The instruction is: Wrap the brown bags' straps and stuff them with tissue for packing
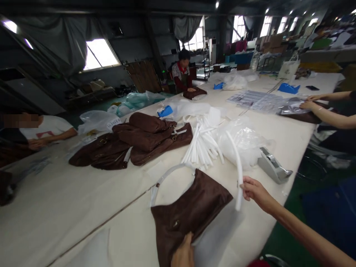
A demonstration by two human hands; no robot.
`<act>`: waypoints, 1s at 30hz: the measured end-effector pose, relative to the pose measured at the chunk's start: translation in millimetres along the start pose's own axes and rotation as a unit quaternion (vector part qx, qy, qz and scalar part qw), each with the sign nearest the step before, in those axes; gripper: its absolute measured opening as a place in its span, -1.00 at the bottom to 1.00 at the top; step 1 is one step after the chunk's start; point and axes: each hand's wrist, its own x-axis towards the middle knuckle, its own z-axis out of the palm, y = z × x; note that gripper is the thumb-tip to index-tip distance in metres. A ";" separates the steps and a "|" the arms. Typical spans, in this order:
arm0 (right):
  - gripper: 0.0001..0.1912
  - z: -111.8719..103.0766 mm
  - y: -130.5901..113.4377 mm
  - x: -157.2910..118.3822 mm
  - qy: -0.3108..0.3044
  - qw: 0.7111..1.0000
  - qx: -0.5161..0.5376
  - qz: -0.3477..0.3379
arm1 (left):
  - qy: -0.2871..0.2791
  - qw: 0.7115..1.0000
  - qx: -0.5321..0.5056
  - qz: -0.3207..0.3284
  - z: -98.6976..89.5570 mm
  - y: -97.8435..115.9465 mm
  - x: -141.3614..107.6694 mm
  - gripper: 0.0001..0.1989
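Observation:
A brown handbag (191, 202) lies on the table in front of me, its strap wrapped in pale covering and looped away from me. At the bag's near edge, my left hand (183, 253) is closed on it, partly cut off by the frame's bottom. My right hand (255, 191) pinches a white foam tube (238, 167), held nearly upright just right of the bag. Beyond the bag lies a heap of similar white tubes (203, 144). A translucent sheet (219, 237) shows beside and partly under the bag.
Several brown bags (150, 137) are piled at the left. A grey tape dispenser (274, 167) stands near the table's right edge, beside clear plastic bags (244, 142). Co-workers sit at the left and far side; another person's hands (311, 104) work at the right.

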 end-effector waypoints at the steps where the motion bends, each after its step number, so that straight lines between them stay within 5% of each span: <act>1: -0.77 0.3 12.3 -20.9 0.019 0.999 0.036 0.014 | -0.003 1.000 0.005 -0.003 -7.5 8.9 -7.2 -0.49; 6: -0.71 28.0 77.0 -103.1 0.103 0.980 0.128 0.115 | -0.052 0.996 0.065 -0.018 -48.8 48.3 -14.7 -0.55; 10: -0.67 71.0 117.3 -129.9 0.098 0.967 0.160 0.175 | -0.061 0.994 0.094 -0.005 -57.0 56.5 -15.2 -0.59; 21: -0.85 176.5 165.5 -92.3 -0.029 0.953 0.096 0.285 | -0.052 0.991 0.105 0.061 -59.4 54.9 -17.9 -0.56; 26: -0.94 173.7 162.0 -68.7 -0.089 0.946 0.008 0.313 | -0.007 0.989 0.119 0.091 -39.3 47.5 -26.8 -0.50; 30: -0.74 158.6 154.5 -59.2 -0.162 0.923 -0.078 0.340 | 0.026 0.985 0.088 0.148 -14.4 30.7 -32.6 -0.35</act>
